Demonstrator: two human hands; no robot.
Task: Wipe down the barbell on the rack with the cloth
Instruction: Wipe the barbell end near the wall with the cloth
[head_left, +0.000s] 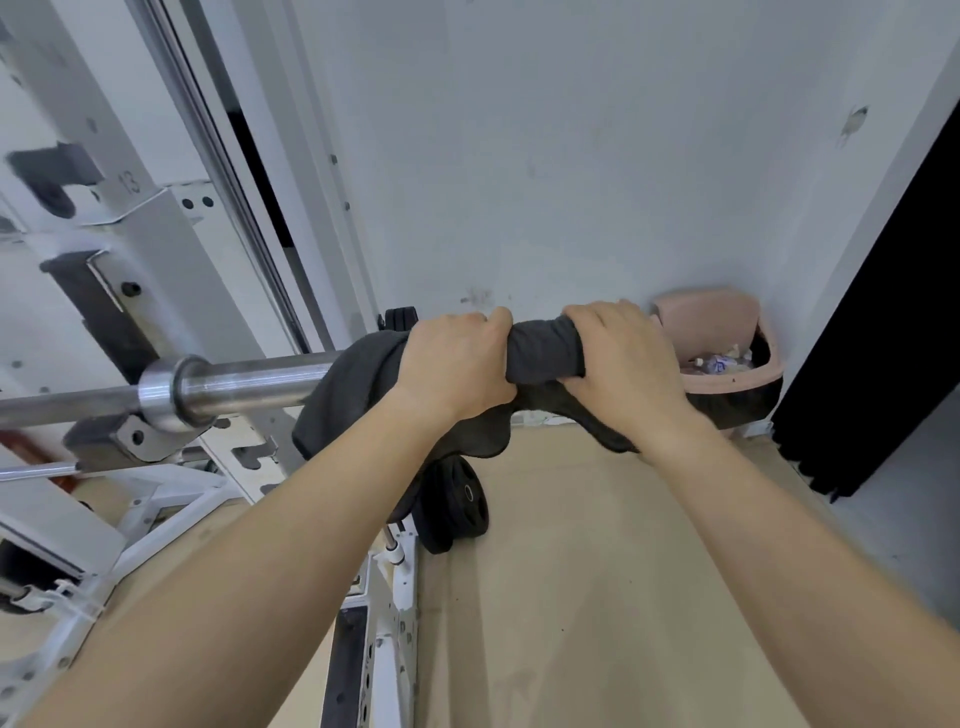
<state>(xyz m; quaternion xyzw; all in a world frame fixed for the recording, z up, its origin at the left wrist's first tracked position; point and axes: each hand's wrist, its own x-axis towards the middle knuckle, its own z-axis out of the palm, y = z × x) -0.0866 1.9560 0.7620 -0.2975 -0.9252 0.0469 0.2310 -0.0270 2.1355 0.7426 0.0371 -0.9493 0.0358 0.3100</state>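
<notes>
Fingers of the left hand (457, 364) curled over the top and clamped shut round the cloth (545, 353), same deal with the right hand (623, 364), thumbs tucked underneath. Dark cloth wrapped round the sleeve end of the barbell (249, 382), loose tails hanging below both wrists. Bar lying roughly left to right across the view, sitting on the rack (156, 291) hook just past the collar. Bare steel all off to the left of the hands, so left hand nearer the unwiped stretch. Probably just a slide along that long axis toward the collar, grip kept snug. Beyond that, black weight plates (457, 506) down on the floor and a pink bin (727, 338) against the wall behind the right hand.
</notes>
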